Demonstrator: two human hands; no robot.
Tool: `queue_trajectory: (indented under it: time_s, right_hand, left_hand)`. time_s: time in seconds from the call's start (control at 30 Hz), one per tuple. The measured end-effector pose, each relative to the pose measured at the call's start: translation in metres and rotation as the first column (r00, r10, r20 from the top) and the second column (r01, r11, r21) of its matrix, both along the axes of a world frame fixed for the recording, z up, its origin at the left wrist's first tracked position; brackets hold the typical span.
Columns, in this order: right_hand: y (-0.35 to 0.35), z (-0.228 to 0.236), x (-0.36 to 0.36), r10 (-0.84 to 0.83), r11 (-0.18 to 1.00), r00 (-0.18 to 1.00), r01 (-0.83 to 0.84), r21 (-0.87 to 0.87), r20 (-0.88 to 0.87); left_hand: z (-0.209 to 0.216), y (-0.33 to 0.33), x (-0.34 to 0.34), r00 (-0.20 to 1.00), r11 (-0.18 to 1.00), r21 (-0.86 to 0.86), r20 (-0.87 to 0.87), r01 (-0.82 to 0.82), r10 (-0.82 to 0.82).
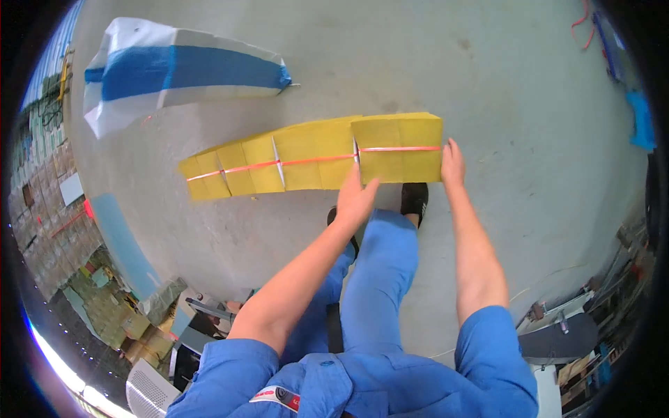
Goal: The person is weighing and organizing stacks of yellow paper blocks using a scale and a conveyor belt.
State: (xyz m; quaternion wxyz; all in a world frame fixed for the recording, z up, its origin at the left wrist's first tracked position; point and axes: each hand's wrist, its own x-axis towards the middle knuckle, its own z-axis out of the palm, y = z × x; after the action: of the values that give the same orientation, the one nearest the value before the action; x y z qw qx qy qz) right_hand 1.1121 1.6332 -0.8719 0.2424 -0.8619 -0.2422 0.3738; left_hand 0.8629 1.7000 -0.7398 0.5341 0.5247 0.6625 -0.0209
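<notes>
A long row of yellow, paper-like blocks [317, 155] stretches across the grey floor in front of my feet. A thin pink strap [251, 166] runs along its length, and white strips [278, 164] stand between some blocks. The rightmost block [397, 159] sits slightly higher than the others. My left hand [357, 200] is at its near left corner, index finger touching by a white strip and thumb spread away. Against the right end lies my right hand [453, 164], its fingers extended; some of them are hidden behind the block.
A blue-and-white woven sack [188, 66] lies on the floor at the far left. Piled bundles and boxes [70, 223] line the left side. Equipment [198, 313] stands at the lower left, and a dark rounded object [561, 339] at the lower right. Blue material [640, 120] hangs at the far right.
</notes>
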Motion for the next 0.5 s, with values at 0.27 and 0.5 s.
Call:
queue_trajectory:
  time_s: [0.27, 0.5]
  right_hand:
    - [-0.168, 0.191, -0.131, 0.109, 0.986, 0.929, -0.146, -0.080, -0.354]
    - [-0.196, 0.366, -0.230, 0.913, 0.406, 0.406, -0.914, -0.027, -0.034]
  left_hand:
    - [0.107, -0.115, -0.245, 0.924, 0.949, -0.121, -0.292, -0.291, 0.246]
    - [0.259, -0.253, -0.338, 0.801, 0.792, -0.133, -0.175, -0.596, 0.573]
